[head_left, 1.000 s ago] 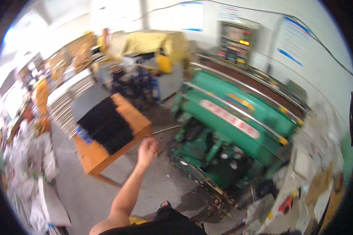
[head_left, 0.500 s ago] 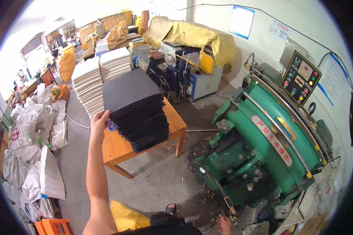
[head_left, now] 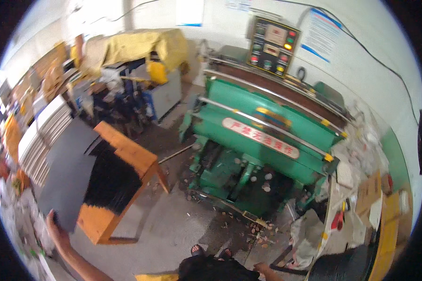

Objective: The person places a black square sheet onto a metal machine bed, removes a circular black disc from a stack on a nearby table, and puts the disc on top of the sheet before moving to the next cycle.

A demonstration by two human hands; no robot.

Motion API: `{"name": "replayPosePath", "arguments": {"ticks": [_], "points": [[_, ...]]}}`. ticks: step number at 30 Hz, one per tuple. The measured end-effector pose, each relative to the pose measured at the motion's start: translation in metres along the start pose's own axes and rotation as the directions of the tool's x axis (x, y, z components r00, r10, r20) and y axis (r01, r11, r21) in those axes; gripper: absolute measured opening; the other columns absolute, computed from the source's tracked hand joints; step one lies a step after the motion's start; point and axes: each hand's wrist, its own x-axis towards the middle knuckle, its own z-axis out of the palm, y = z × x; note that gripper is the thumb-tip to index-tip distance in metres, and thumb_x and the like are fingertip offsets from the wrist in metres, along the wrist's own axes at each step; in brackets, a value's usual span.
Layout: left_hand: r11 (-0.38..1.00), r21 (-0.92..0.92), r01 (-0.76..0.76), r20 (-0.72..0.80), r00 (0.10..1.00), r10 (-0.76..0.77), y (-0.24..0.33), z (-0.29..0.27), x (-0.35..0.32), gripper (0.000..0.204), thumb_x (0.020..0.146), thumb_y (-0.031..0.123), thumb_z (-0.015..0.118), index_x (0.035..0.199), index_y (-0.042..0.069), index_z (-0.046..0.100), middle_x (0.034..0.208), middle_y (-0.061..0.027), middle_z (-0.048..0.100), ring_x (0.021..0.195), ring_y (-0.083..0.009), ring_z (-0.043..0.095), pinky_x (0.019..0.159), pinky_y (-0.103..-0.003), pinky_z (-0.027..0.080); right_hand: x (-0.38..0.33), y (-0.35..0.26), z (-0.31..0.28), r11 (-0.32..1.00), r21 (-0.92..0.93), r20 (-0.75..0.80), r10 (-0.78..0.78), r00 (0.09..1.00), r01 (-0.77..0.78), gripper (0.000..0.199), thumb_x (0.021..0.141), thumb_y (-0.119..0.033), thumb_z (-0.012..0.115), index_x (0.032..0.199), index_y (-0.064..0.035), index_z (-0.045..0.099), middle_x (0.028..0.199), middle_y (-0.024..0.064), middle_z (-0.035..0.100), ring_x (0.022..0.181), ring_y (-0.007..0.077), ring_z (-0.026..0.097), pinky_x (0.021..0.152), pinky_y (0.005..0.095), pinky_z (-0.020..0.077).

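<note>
My left hand (head_left: pixel 56 229) grips the lower edge of a dark grey sheet (head_left: pixel 70 187), which hangs tilted and partly covers a stack of black sheets (head_left: pixel 115 175). That stack has ragged edges and lies on an orange wooden table (head_left: pixel 98 225). Behind it rise tall stacks of white sheets (head_left: pixel 33 152). My right hand (head_left: pixel 262 268) is low at the bottom edge, beside my dark clothing; its fingers are too small and blurred to read.
A large green machine (head_left: pixel 220 105) with metal bars stands ahead, its lit control panel (head_left: pixel 271 47) above. Round scraps litter the floor by its base. At right are a cardboard box (head_left: pixel 368 192), plastic bags (head_left: pixel 356 150) and a red-handled tool (head_left: pixel 337 220). White sacks lie far left.
The view has swung right toward the green machine. My left hand has drawn the dark grey sheet partly off the black stack, toward the near left.
</note>
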Motion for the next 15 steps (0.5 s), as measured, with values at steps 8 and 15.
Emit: {"name": "replayPosePath", "arguments": {"ticks": [8, 15], "points": [[0.934, -0.357, -0.010, 0.143, 0.988, 0.066, -0.015, 0.217, -0.036, 0.040, 0.093, 0.031, 0.062, 0.125, 0.009, 0.055, 0.113, -0.0062, 0.062, 0.104, -0.0180, 0.060, 0.084, -0.030, 0.049, -0.127, -0.190, -0.030, 0.844, -0.093, -0.563, -0.482, 0.672, 0.528, 0.032, 0.091, -0.026, 0.063, 0.112, -0.0027, 0.066, 0.093, 0.0043, 0.069, 0.078, 0.0171, 0.062, 0.070, 0.0325, 0.0498], [0.833, -0.015, 0.554, 0.530, 0.710, -0.463, -0.174, 0.300, -0.157, 0.040, 0.081, 0.010, 0.069, 0.119, 0.010, 0.055, 0.107, -0.0021, 0.062, 0.102, -0.0164, 0.060, 0.085, -0.038, 0.052, -0.299, -0.409, -0.123, 0.195, 0.491, -0.583, -0.650, 0.487, 0.849, 0.034, 0.098, -0.022, 0.058, 0.121, 0.0019, 0.059, 0.112, 0.0123, 0.066, 0.100, 0.0217, 0.065, 0.086, 0.0361, 0.0534]]}}
